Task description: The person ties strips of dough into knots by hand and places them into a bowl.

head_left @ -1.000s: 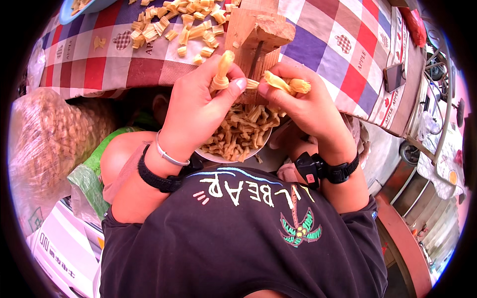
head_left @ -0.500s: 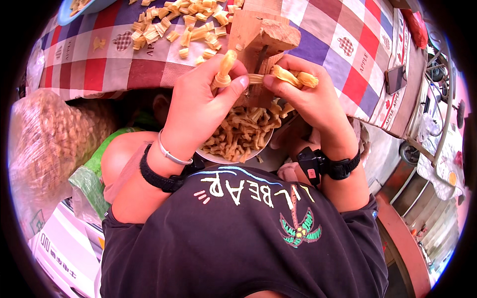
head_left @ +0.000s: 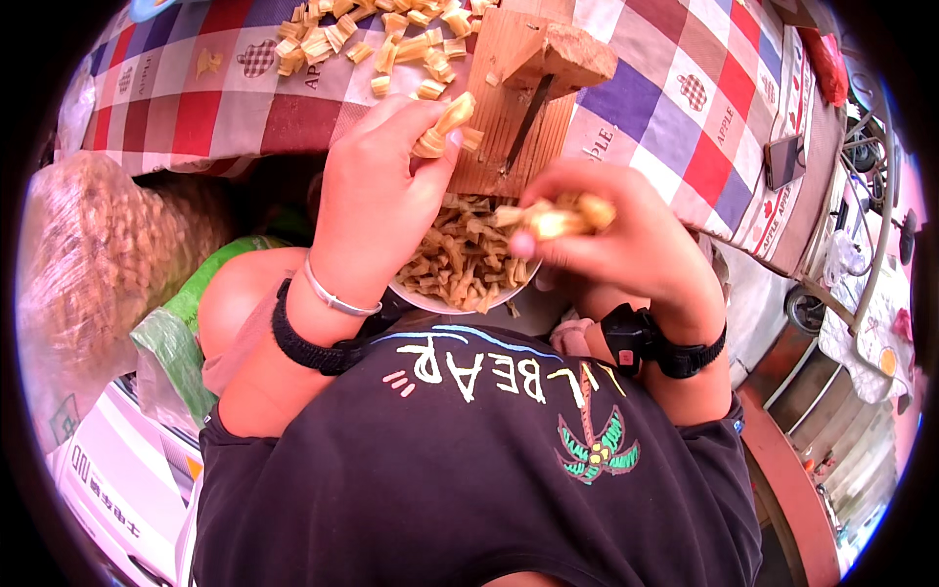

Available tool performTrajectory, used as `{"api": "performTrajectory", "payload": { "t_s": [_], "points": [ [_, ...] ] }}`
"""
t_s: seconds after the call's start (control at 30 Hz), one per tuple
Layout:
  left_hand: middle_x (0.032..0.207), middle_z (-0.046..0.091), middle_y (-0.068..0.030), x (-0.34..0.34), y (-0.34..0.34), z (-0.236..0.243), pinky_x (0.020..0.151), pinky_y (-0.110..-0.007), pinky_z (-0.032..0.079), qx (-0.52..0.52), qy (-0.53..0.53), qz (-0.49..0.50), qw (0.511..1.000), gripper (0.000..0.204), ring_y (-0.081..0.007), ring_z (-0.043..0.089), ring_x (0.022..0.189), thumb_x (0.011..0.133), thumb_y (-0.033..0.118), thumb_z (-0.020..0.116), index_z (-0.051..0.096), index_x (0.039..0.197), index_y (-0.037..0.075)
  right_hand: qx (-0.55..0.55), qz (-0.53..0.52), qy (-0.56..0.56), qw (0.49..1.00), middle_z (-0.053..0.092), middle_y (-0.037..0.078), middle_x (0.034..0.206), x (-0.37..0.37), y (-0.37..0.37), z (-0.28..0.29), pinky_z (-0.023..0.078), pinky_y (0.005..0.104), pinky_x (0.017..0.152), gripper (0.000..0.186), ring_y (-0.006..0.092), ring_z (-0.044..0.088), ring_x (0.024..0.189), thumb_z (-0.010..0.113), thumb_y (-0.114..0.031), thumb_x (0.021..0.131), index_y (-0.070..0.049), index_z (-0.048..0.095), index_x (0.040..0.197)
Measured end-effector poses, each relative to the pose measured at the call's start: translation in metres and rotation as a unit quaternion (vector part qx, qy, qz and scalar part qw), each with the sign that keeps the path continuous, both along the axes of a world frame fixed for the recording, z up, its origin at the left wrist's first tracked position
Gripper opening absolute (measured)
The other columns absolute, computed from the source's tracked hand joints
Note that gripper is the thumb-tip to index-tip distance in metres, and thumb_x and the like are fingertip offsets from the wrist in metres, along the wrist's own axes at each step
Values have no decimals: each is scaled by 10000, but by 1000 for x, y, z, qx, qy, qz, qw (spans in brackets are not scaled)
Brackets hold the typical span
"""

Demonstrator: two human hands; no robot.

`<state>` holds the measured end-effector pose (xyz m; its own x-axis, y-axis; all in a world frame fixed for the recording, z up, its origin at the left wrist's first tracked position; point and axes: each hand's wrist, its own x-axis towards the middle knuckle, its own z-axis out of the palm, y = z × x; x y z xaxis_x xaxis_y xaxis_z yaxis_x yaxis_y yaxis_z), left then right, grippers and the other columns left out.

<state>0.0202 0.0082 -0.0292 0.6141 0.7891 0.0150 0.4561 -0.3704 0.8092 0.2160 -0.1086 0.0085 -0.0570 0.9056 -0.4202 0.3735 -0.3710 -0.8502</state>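
My left hand (head_left: 386,181), fingers closed, pinches a pale yellow, ridged dried piece (head_left: 448,125) just left of a wooden stand (head_left: 497,98). A narrow dark metal blade (head_left: 528,122) slants down the stand's face beneath its protruding block. My right hand (head_left: 626,230), blurred by motion, is closed around another yellow dried piece (head_left: 562,217) below and right of the blade. That piece's left end hangs over the edge of a pale bowl (head_left: 504,298). Many brownish-yellow dried pieces (head_left: 455,259) fill the bowl, which sits between my legs under the stand.
Short cut yellow pieces (head_left: 411,44) lie scattered on the checked tablecloth (head_left: 636,88) behind my left hand. A phone (head_left: 784,161) rests near the table's right edge. To the left stands a large clear bag (head_left: 108,254) of brownish pieces. A wheeled metal frame (head_left: 866,245) is at right.
The strip stretched between both hands at the blade is now in two separate pieces, one in each hand. My right hand has moved down toward the bowl; the left has shifted slightly left.
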Motion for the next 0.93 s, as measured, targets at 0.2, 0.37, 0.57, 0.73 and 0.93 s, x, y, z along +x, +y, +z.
{"api": "performTrajectory", "payload": {
  "t_s": [0.2, 0.37, 0.57, 0.73, 0.93],
  "points": [
    [1032, 592, -84, -7, -7, 13, 802, -312, 478, -43, -64, -37, 996, 352, -174, 567, 895, 999, 237, 598, 636, 1237, -19, -33, -60, 27, 997, 720, 52, 1016, -11, -13, 8, 520, 280, 820, 382, 128, 664, 931, 830, -201, 843, -10, 689, 1142],
    [1251, 530, -62, -9, -20, 28, 1016, -306, 391, -314, -157, -116, 929, 653, -174, 500, 1152, 1102, 460, 253, 460, 1444, -57, 42, -187, 154, 969, 704, 7, 906, -23, -12, 10, 513, 236, 733, 315, 57, 633, 856, 823, -139, 856, -18, 672, 1104],
    [1336, 519, -124, 6, -40, 28, 1094, -332, 362, -331, -185, -128, 916, 676, -203, 500, 1254, 1100, 480, 278, 391, 1483, -65, 99, -191, 154, 964, 694, 12, 905, -36, -15, -1, 516, 239, 769, 177, 55, 617, 867, 773, -66, 889, -15, 660, 1015],
    [845, 634, -3, -1, -12, 29, 722, -236, 466, -238, -39, -130, 962, 201, -65, 549, 784, 1004, 179, 634, 667, 1075, -6, 121, -267, 132, 947, 683, -6, 906, -19, -8, -7, 506, 231, 766, 156, 55, 613, 842, 740, -114, 930, -13, 671, 1026],
    [831, 629, -15, 3, -4, 22, 730, -235, 461, -186, -16, -45, 981, 223, -66, 537, 772, 978, 217, 680, 676, 1044, 4, 88, -284, 170, 940, 682, -9, 932, -7, 0, -17, 499, 216, 790, 153, 65, 622, 872, 712, -145, 956, -20, 681, 1039]
  ]
}}
